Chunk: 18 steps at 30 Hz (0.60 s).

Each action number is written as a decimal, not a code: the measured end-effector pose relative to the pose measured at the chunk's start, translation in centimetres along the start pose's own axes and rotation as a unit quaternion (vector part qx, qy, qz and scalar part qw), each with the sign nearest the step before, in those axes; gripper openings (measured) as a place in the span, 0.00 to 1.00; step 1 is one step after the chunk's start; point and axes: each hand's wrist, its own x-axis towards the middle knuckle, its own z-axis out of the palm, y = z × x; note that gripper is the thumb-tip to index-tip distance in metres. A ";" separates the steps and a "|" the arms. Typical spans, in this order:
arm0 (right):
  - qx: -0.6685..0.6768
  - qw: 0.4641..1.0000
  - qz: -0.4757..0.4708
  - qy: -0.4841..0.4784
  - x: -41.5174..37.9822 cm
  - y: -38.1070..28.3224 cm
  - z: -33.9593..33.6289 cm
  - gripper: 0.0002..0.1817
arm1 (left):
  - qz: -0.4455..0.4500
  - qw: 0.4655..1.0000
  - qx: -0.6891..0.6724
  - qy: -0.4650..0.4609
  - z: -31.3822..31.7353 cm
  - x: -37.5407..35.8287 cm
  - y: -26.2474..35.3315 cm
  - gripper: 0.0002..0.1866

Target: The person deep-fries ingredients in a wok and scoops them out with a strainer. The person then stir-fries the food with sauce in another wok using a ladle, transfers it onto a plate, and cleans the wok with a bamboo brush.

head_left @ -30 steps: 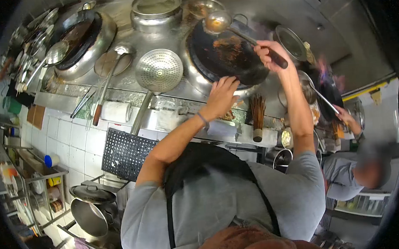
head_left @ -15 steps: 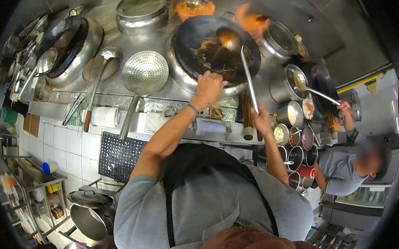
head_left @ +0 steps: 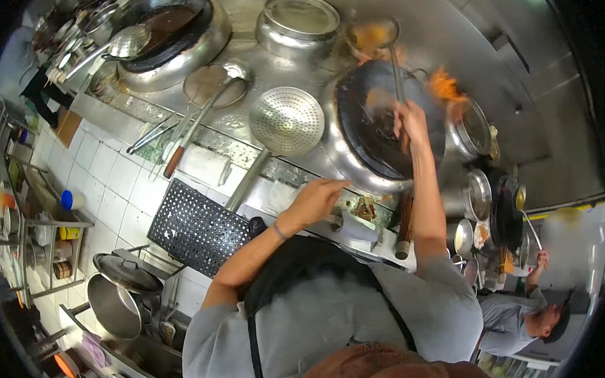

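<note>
My right hand [head_left: 410, 123] is wrapped round the handle of a long metal ladle [head_left: 397, 68], held above the large dark wok [head_left: 361, 128]. The ladle's bowl reaches past the wok's far rim, over a metal bowl [head_left: 355, 42] with orange contents. Brown residue, blurred, marks the inside of the wok. My left hand [head_left: 313, 202] hangs before the wok's near side, off the rim, its fingers loosely stretched to the right with nothing visible in them. A large perforated strainer [head_left: 286, 120] lies just left of the wok.
Orange flames [head_left: 445, 85] rise at the wok's right edge. A lidded steel pot [head_left: 301, 28] stands behind. Left are a second wok [head_left: 172, 42] and a wire sieve [head_left: 205, 86]. At right, a person [head_left: 518, 321] holds a ladle at another wok [head_left: 505, 209].
My left hand has come off the wok's near rim. My right hand has moved forward over the wok, carrying the ladle from inside it to the bowl behind. The whole view has turned.
</note>
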 end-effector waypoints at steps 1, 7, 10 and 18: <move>-0.010 1.000 -0.007 -0.008 3.1 -0.3 2.0 0.07 | -0.001 0.999 -0.002 0.035 -1.4 -1.4 -0.5 0.16; -0.090 0.995 -0.040 0.022 18.2 1.6 13.9 0.09 | -0.129 0.973 -0.034 0.189 -9.2 -9.3 -1.3 0.12; -0.086 0.993 0.054 -0.052 19.8 -0.5 17.1 0.10 | -0.179 0.946 -0.055 0.265 -11.0 -12.4 -3.0 0.12; 0.724 0.597 0.325 -0.120 20.8 -5.5 15.1 0.09 | -0.279 0.900 -0.073 0.326 -13.6 -19.1 -3.7 0.14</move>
